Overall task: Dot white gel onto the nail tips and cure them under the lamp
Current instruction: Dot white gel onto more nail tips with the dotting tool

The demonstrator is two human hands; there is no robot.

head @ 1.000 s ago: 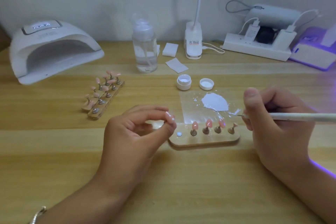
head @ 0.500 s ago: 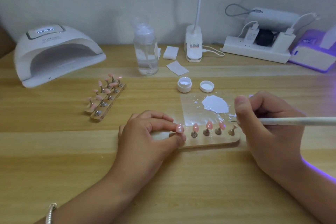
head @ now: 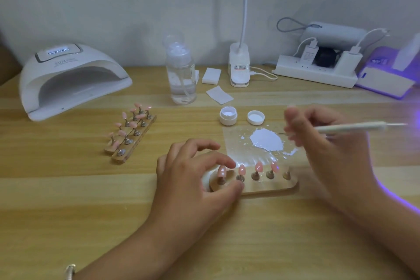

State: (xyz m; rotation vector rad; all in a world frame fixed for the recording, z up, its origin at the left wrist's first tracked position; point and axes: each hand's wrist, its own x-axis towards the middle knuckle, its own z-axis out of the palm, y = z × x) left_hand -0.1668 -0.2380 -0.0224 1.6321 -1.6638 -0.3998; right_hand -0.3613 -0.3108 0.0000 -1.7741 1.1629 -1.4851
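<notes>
The bench (head: 68,200) is pale honey wood streaked with lighter and darker bands of grain. The holder (head: 272,187) on it is the same light wood and carries glossy pink nail tips (head: 258,167) on dull silver-brown stands (head: 255,175). The gel (head: 267,140) is a flat white puddle with small white splashes round it, and the jar (head: 228,116), its lid (head: 256,117), the pen (head: 350,128), the lamp (head: 68,79) and the power strip (head: 316,75) are all white, the lamp with a blue-white lit display (head: 58,52). A violet glow (head: 391,194) tints the bench's right side, and the bottle (head: 181,75) is clear.
</notes>
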